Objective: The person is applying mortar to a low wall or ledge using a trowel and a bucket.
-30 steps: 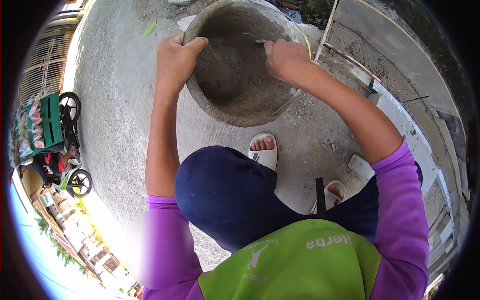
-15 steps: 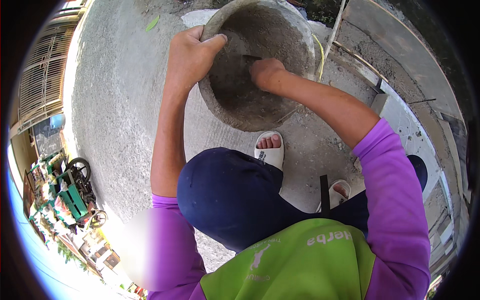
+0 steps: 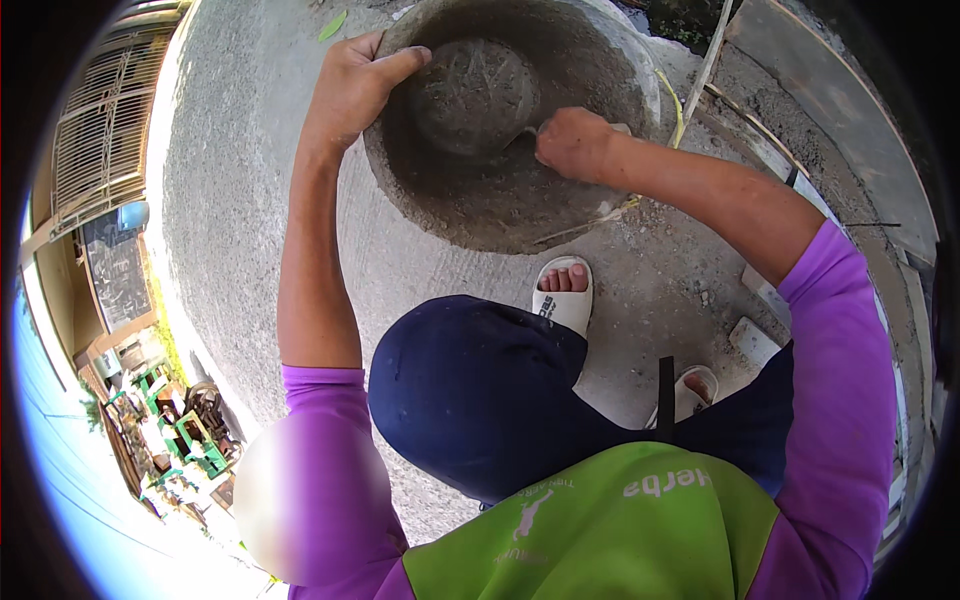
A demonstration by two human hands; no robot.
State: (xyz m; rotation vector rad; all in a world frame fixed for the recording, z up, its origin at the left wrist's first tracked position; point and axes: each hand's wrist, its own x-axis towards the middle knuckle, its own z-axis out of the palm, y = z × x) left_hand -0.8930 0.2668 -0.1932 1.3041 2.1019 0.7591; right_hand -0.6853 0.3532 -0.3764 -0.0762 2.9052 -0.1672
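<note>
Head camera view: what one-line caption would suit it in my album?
A crusted grey bucket, left hand gripping its rim, right hand closed around a mostly hidden tool inside.

A round bucket (image 3: 590,60), its inside coated in rough grey residue, tilts mouth toward the person, rim in the left hand (image 3: 350,90), bottom showing just right of that grip. A tool (image 3: 530,131), mostly hidden, pokes leftward from the right hand (image 3: 575,143).

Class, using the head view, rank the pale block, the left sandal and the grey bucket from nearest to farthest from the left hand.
1. Grey bucket: its rim is gripped by the left hand.
2. Left sandal: below the bucket, near the middle.
3. Pale block: farther right, on the ground.
</note>
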